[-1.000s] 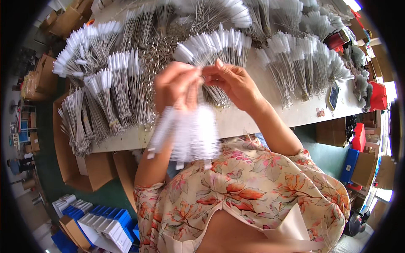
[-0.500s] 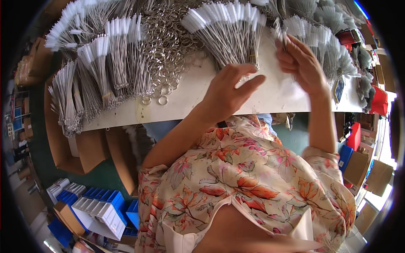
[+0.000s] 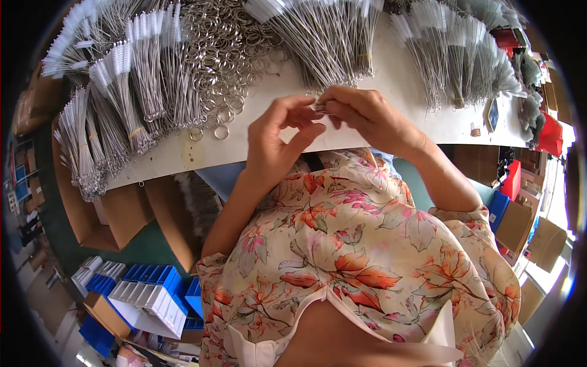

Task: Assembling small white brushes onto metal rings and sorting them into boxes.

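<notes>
Both hands meet just past the table's near edge, in front of a big fan of thin wire brushes [image 3: 330, 46] with white bristle tips. My right hand [image 3: 370, 116] has its fingers closed in a pinch at a small shiny metal piece [image 3: 319, 106], too small to make out. My left hand [image 3: 272, 137] is curved beside it, index fingertip close to the metal and thumb spread apart below. Whether the left fingertips touch the piece cannot be told. Left of my hands lies a heap of silver split rings [image 3: 223, 55], with a few loose ones near the edge.
More bundled wire brushes [image 3: 125, 92] cover the table's left side, and others [image 3: 455, 55] stand at the right. A small dark object [image 3: 493, 115] lies by the right bundles. Below the white table [image 3: 220, 150] are cardboard boxes [image 3: 125, 214] and blue-and-white bins [image 3: 150, 300].
My right hand has come left and down from beside the right-hand brushes to meet my left hand. My left hand has shifted left. The whole view has moved slightly.
</notes>
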Demonstrator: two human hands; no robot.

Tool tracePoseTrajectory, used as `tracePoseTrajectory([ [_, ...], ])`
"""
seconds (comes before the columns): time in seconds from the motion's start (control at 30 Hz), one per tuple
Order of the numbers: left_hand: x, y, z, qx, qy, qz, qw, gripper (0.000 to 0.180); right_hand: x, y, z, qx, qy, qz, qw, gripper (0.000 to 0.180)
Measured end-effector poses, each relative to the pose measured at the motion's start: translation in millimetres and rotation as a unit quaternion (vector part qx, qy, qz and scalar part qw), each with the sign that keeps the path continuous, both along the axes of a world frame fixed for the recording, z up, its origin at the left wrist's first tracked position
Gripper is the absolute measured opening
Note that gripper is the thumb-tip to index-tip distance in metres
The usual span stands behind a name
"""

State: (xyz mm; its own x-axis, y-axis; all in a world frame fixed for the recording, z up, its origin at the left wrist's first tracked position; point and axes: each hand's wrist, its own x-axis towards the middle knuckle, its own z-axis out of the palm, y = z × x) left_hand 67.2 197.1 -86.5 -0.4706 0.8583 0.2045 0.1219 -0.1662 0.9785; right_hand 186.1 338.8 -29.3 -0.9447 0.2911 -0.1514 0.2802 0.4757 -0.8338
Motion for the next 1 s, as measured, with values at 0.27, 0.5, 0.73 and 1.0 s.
tracePoseTrajectory([
  [0.27,-12.6,-5.6,19.1,0.037,0.053,0.043,0.997,0.036,-16.7,-9.5,12.9,-0.092,0.05,-0.008,0.994,0.015],
  [0.5,-16.6,-13.4,29.5,0.009,0.049,0.026,0.998,0.023,-16.4,-8.4,25.7,-0.11,0.014,0.031,0.993,0.015],
  [0.73,-13.5,-7.1,32.8,0.201,0.199,-0.025,0.959,0.024,-7.4,6.3,17.1,-0.471,-0.124,0.155,0.86,0.023],
  [1.0,-33.5,19.9,27.1,0.071,0.414,-0.04,0.907,0.017,35.5,40.1,30.0,-0.089,-0.111,0.125,0.982,0.013],
])
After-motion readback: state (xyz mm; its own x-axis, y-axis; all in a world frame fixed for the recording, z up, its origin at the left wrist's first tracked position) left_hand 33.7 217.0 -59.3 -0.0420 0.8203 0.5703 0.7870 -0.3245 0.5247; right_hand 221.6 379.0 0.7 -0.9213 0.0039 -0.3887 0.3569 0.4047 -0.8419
